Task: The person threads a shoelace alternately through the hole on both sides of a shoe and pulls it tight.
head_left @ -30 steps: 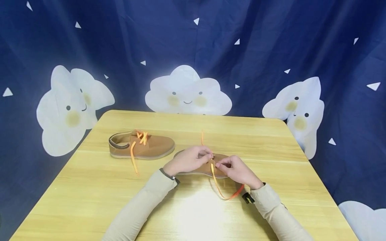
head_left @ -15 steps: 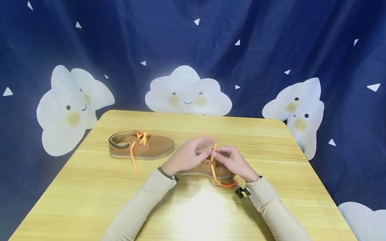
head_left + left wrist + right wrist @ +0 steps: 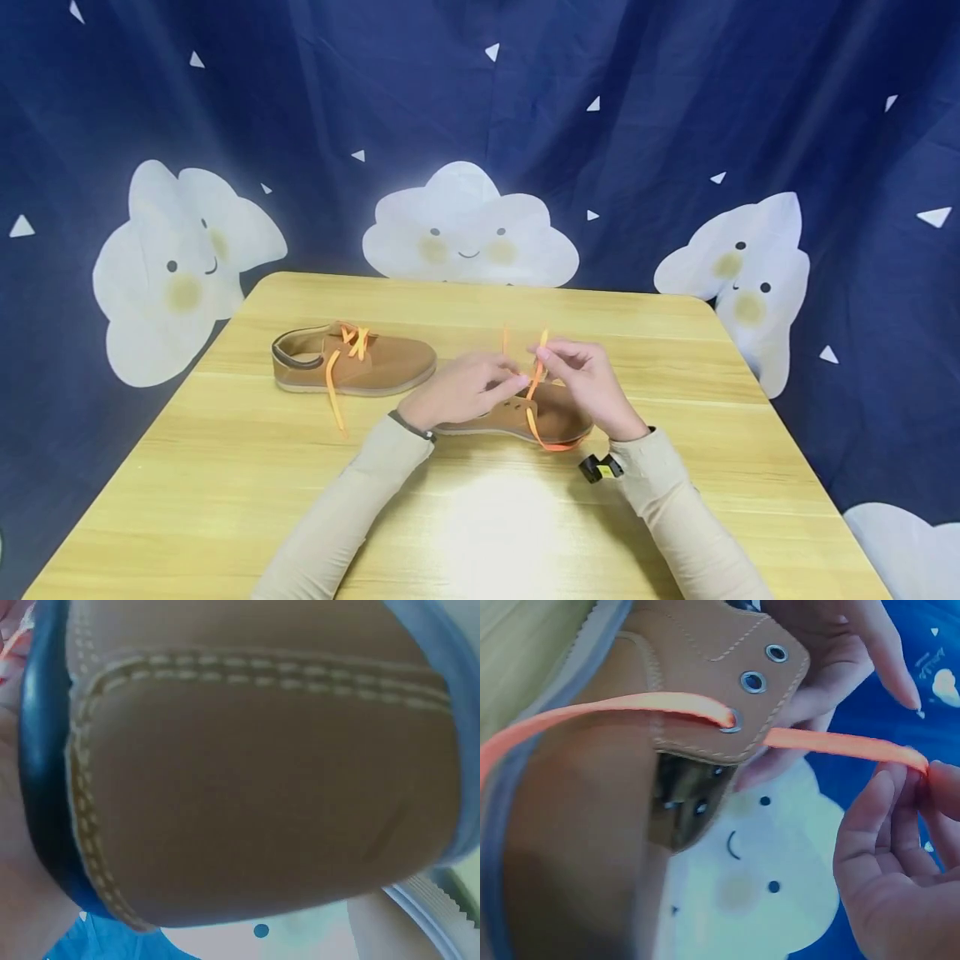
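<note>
A brown shoe point(image 3: 558, 421) sits on the table, toe pointing right in the head view. My left hand point(image 3: 465, 390) lies over its opening, and in the right wrist view its fingers point(image 3: 806, 712) hold the shoe behind the eyelet flap point(image 3: 682, 652). With thumb and fingertips, my right hand point(image 3: 595, 390) pinches an orange shoelace point(image 3: 817, 742) above the shoe. That lace passes through one metal eyelet of the flap; two other eyelets in the right wrist view have no lace. The shoe's stitched heel point(image 3: 262, 787) fills the left wrist view.
Another brown shoe point(image 3: 390, 367) with orange laces point(image 3: 333, 392) stands to the left on the wooden table point(image 3: 225, 500). A thin orange lace end point(image 3: 505, 337) shows behind the left hand. A blue curtain point(image 3: 637, 50) with white clouds hangs behind the table.
My right hand has moved up from beside the eyelets, drawing the lace upward through the flap. The loop in front of the shoe has become shorter. My left hand's fingers have come away from the lace.
</note>
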Motion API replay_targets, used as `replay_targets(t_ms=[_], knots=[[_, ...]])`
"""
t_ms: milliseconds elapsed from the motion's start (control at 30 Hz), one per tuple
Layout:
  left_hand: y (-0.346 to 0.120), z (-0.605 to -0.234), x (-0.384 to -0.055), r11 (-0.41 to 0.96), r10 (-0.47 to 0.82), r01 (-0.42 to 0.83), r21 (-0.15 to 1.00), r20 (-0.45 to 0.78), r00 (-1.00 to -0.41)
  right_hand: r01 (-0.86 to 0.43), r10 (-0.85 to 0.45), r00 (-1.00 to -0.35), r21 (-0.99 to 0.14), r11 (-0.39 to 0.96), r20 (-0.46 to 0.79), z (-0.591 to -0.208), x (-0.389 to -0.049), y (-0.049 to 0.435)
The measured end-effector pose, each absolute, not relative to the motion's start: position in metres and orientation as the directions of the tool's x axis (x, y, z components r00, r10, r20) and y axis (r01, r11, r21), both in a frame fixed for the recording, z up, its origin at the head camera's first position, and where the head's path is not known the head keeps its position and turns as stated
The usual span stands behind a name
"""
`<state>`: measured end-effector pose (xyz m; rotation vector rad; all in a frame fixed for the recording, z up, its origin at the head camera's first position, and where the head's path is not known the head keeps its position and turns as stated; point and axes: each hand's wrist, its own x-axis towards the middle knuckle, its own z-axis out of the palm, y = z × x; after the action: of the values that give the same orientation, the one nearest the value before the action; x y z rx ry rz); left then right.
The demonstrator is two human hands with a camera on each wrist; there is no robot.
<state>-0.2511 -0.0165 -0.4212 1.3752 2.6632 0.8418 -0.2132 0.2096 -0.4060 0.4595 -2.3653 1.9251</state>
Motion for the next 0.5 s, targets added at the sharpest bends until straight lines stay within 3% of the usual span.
replay_targets(t_ms=[267, 500], knots=[[-0.019, -0.424, -0.252, 0.491, 0.742, 0.693, 0.528, 0.164, -0.650, 0.038, -0.237, -0.970, -0.998, 0.059, -0.051, -0.425, -0.217, 0.219], [-0.018, -0.426, -0.252, 0.537, 0.699, 0.631, 0.560, 0.125, -0.704, 0.147, -0.310, -0.929, -0.970, 0.194, -0.203, -0.437, -0.222, 0.226]])
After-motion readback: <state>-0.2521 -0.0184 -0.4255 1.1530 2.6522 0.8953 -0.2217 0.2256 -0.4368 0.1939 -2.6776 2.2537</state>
